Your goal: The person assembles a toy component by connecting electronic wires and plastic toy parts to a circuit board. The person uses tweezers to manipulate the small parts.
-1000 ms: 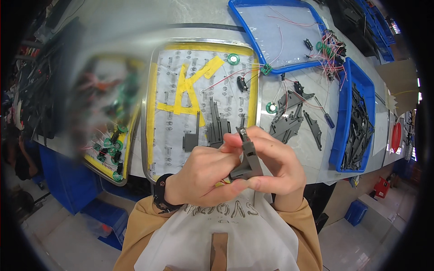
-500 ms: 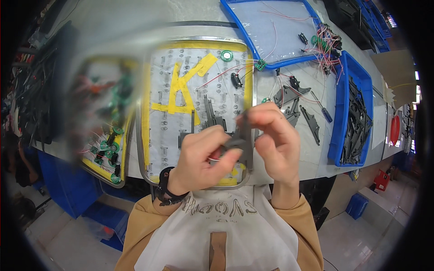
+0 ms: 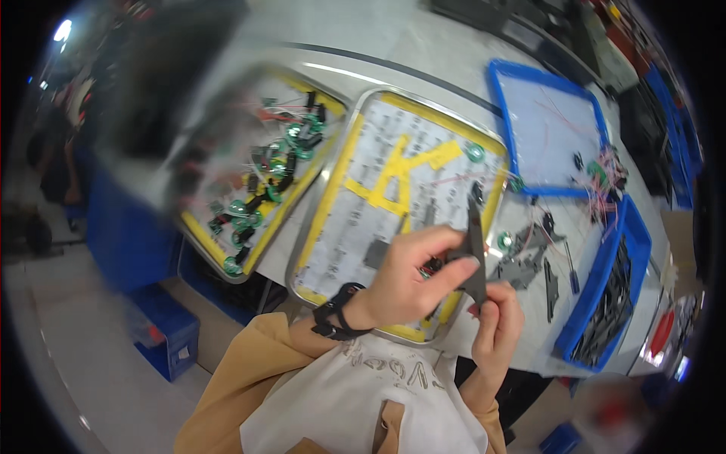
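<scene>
Both hands, left hand (image 3: 412,276) and right hand (image 3: 495,325), half-hide a dark part (image 3: 476,253)

— What is being held?
— A thin dark grey plastic part (image 3: 476,253), long and narrow, flat like a blade.

— How does it sit?
— Nearly upright, edge-on to the camera, its top end above the fingers and its lower end tapering down between both hands. It is raised over the edge of the metal tray with yellow tape.

— Anything attached to it?
— Something small and red shows beside it, too small to make out.
</scene>
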The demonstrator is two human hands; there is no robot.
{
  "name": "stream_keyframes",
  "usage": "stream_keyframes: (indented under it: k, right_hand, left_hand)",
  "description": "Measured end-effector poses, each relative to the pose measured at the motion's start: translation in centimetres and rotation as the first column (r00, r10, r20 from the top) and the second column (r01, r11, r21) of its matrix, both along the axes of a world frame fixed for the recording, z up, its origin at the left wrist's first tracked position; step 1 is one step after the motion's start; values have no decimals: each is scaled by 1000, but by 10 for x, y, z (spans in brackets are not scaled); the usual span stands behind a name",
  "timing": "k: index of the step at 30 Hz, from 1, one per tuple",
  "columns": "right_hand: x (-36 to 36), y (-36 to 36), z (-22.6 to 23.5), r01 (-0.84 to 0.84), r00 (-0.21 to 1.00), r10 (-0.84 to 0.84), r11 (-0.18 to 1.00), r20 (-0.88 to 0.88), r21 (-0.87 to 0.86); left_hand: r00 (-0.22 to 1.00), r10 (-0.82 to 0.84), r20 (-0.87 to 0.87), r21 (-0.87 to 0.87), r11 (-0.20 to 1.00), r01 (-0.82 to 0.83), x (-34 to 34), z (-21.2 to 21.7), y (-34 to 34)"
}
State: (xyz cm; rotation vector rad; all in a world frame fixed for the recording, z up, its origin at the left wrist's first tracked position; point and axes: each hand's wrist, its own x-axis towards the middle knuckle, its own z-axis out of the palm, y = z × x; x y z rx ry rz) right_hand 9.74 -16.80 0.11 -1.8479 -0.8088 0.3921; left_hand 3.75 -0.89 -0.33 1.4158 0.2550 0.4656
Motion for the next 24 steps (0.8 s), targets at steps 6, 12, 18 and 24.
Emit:
stream_keyframes:
  k: [6, 12, 18, 24]
  right_hand:
    - [-3, 8, 7, -6, 973, 14, 999, 232, -36]
    - [-11, 18, 28, -67, 937, 54, 997, 346, 26]
    - [-5, 27, 47, -91, 861, 70, 996, 504, 16]
    - [-3, 54, 61, -228, 778, 165, 973, 606, 28]
  left_hand:
    - [973, 27, 231, -39, 999, -18, -8, 13, 4]
    - [977, -28, 212, -134, 989, 58, -31, 36, 19]
    - [945, 45, 323, -74, 997, -22, -53, 38, 37]
    - [965, 205, 163, -305, 941, -149, -72, 52, 43]
